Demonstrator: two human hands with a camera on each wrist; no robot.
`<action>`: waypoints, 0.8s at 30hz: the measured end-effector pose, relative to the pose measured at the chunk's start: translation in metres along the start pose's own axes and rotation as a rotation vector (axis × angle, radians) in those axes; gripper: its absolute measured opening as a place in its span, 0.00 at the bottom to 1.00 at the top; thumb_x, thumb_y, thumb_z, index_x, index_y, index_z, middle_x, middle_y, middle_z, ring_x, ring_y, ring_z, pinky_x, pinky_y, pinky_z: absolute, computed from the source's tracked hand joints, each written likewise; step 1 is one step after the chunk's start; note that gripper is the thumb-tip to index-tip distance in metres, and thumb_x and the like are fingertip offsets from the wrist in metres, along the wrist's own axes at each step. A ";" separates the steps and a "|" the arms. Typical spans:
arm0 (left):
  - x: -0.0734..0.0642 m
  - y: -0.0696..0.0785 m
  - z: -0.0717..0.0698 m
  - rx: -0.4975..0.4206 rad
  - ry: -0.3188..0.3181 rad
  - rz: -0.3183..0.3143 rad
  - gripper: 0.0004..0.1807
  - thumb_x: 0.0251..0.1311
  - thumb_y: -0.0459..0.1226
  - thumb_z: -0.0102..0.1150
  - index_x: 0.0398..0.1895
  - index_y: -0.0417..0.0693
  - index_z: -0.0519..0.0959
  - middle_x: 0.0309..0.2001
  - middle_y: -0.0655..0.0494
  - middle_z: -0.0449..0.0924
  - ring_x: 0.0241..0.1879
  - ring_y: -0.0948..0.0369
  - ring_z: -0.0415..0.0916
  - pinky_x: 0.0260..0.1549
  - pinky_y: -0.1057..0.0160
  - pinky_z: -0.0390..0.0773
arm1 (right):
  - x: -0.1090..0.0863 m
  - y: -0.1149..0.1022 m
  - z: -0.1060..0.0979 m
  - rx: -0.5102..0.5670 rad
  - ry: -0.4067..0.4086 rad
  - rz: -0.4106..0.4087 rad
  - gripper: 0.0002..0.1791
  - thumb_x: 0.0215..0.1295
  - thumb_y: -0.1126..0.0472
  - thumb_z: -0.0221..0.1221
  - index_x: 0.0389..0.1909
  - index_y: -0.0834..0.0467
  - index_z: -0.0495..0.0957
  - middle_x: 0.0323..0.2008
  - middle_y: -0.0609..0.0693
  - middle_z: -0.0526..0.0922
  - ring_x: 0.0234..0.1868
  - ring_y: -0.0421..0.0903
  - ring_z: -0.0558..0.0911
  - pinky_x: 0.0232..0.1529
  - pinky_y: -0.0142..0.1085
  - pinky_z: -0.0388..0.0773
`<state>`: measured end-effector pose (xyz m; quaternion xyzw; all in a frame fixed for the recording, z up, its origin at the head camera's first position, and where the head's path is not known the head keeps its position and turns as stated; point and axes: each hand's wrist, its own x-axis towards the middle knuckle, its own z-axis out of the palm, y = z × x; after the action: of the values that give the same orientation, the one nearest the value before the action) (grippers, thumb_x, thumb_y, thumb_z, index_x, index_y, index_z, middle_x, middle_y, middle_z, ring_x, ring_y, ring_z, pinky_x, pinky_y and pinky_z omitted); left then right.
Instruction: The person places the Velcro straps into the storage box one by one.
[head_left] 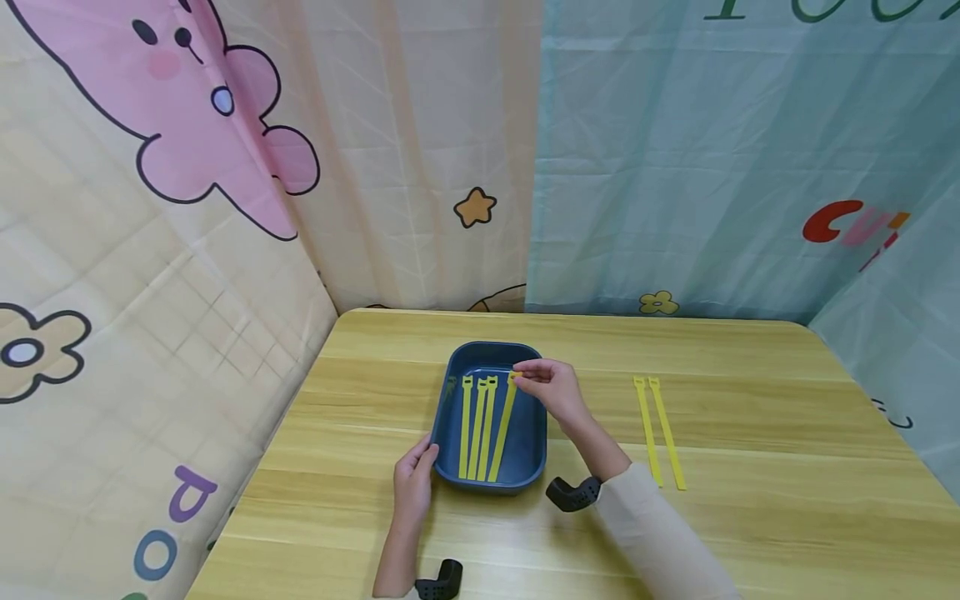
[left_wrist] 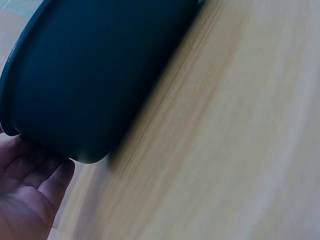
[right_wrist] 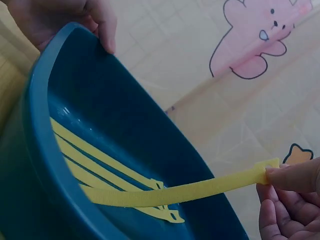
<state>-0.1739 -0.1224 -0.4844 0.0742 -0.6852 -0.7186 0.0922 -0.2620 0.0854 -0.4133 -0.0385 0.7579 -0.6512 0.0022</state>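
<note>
A dark blue rectangular basin (head_left: 528,467) stands on the table in the head view. My left hand (head_left: 414,482) grips its near left corner, thumb at the rim and fingers underneath the lip. My right hand (head_left: 553,390) pinches the slotted head of a yellow cable strap (right_wrist: 220,187) between thumb and fingers, above the basin's right side. That strap slants down into the basin, its far end low near the front wall. Several other yellow straps (head_left: 465,429) lie side by side on the basin floor, slotted heads toward the back.
Two more yellow straps (head_left: 666,429) lie on the wooden table (head_left: 750,400) to the right of the basin, near the right forearm. Printed curtains (head_left: 420,167) hang behind the table and along its left side. Black wrist cameras (head_left: 573,493) sit on both wrists.
</note>
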 end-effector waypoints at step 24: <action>-0.001 0.002 0.001 -0.011 0.002 0.013 0.17 0.57 0.30 0.45 0.49 0.30 0.68 0.50 0.40 0.67 0.53 0.55 0.61 0.50 0.62 0.61 | 0.027 0.019 0.013 -0.229 0.064 0.001 0.08 0.46 0.67 0.61 0.30 0.60 0.79 0.28 0.51 0.79 0.29 0.44 0.75 0.33 0.34 0.75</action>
<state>-0.1732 -0.1218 -0.4824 0.0699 -0.6816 -0.7218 0.0979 -0.2892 0.0742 -0.4327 -0.0174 0.8271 -0.5612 -0.0263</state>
